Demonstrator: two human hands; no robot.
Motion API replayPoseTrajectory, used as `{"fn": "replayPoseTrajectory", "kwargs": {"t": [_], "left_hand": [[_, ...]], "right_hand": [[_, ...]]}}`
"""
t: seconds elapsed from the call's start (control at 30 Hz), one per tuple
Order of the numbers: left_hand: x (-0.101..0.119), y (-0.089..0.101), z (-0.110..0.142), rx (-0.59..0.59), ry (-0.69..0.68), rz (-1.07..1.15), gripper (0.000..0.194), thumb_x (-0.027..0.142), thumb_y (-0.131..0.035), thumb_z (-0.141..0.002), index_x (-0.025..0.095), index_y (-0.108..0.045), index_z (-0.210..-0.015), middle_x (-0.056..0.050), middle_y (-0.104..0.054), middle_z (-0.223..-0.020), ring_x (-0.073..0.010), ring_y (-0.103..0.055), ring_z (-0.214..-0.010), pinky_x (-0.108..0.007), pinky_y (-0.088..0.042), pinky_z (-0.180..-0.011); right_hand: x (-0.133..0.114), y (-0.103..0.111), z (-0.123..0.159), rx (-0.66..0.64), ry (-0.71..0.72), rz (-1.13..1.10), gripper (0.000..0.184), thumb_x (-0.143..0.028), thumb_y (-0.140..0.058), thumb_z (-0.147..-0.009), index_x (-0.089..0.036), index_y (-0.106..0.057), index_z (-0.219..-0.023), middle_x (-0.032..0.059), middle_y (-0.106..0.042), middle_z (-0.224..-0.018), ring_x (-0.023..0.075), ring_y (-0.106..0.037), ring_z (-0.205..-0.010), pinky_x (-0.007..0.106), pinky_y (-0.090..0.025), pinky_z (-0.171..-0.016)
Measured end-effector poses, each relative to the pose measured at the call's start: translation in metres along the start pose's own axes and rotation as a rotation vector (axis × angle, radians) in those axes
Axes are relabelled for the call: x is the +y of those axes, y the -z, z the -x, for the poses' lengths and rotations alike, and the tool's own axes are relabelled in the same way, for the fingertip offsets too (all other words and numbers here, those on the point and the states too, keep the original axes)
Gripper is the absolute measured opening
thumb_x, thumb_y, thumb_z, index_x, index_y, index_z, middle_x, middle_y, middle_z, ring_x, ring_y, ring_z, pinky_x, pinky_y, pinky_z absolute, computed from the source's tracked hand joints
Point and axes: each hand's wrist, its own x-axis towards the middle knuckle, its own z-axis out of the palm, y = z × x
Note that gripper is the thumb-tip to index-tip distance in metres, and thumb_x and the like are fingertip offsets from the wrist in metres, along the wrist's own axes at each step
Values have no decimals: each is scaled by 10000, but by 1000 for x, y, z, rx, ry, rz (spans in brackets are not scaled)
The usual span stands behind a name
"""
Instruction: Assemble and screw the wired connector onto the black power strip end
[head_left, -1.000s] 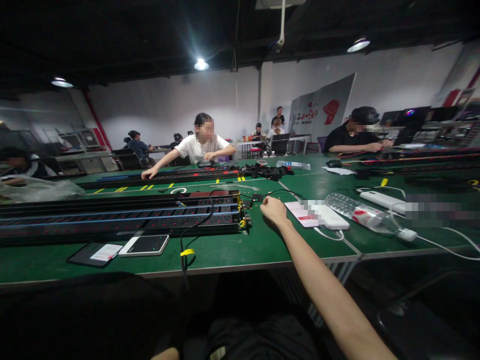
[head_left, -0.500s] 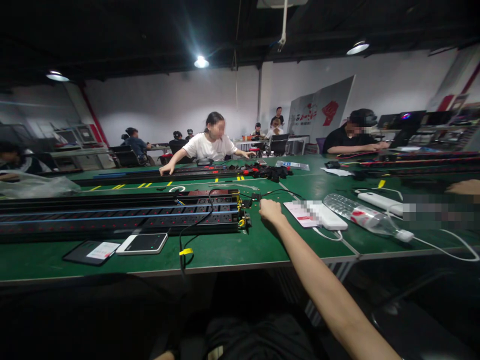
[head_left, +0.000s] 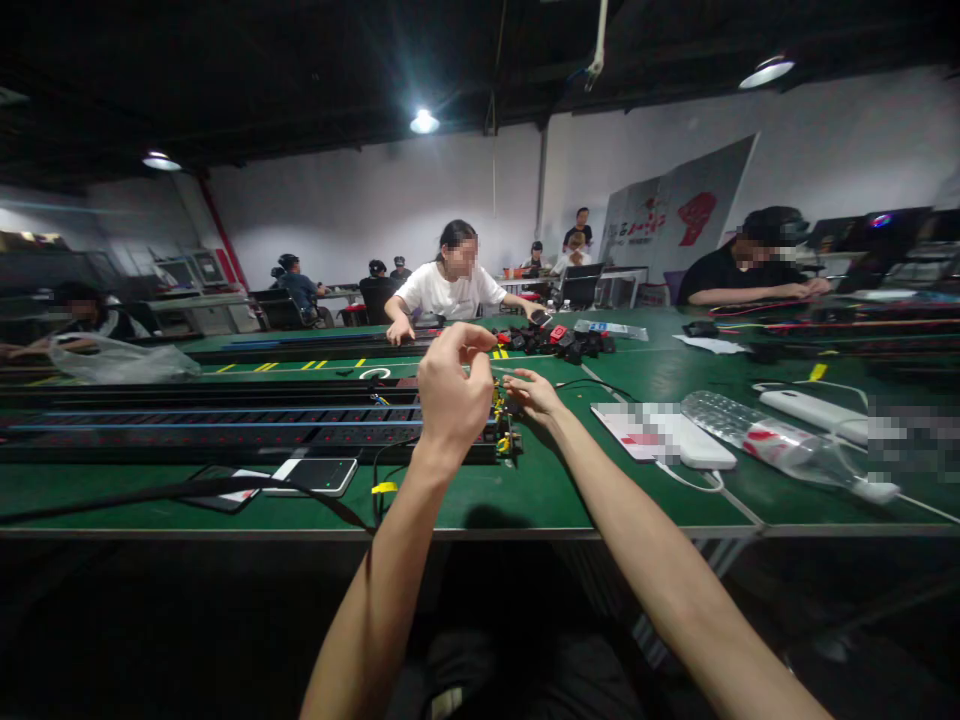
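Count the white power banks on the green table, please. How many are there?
2 white power banks: one right of the right hand, one behind the plastic bottle. The blurred patch may hide more.

I can't tell whether my left grip (head_left: 450, 395) or right grip (head_left: 534, 395) holds anything, it's too small; my left grip hides part of the black power strip (head_left: 225, 425), and a pixelated patch (head_left: 907, 435) right of my right grip is unreadable.
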Motion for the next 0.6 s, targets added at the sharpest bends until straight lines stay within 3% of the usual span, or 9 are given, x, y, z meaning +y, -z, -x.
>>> {"fn": "replayPoseTrajectory", "kwargs": {"t": [0.13,0.23,0.3,0.4,0.6], "left_hand": [[-99,-58,-4,-351,312,-229,250,114,-497,-897,192,-685,-1043,-55,-727,-1038,-188,-663,-960,-320,-500,-921],[-143,-84,6,-532,360,-202,268,194,-505,-933,182,-683,-1133,-73,-712,-1160,-206,-650,-1068,-304,-484,-955],[-154,-93,12,-600,346,-105,276,252,-539,-934,173,-685,-1155,-72,-717,-1162,-206,-662,-1053,-280,-497,-926],[-157,-101,17,-569,328,-49,250,263,-560,-924,178,-722,-1094,-61,-740,-1103,-201,-681,-997,-266,-504,-891],[-158,-108,20,-464,429,-221,232,246,-560,-921,208,-735,-1068,-53,-747,-1072,-195,-672,-990,-271,-486,-883]], "right_hand": [[7,-1,4,-69,82,-35,415,-68,-769,-645,-216,-532,-951,15,-741,-869,122,-679,-692,198,-543,-572],[6,-1,5,-104,155,59,469,-204,-819,-623,-220,-550,-1008,0,-736,-832,123,-649,-646,194,-483,-522],[6,-2,4,-126,188,121,501,-278,-824,-611,-206,-565,-1034,-3,-721,-787,126,-639,-641,202,-468,-541],[7,-2,-2,-107,226,201,499,-346,-805,-612,-194,-579,-1031,-6,-698,-748,141,-639,-660,221,-468,-574],[25,4,-24,151,250,544,208,-366,-538,-811,-173,-594,-867,28,-683,-746,104,-568,-562,193,-444,-498]]}}
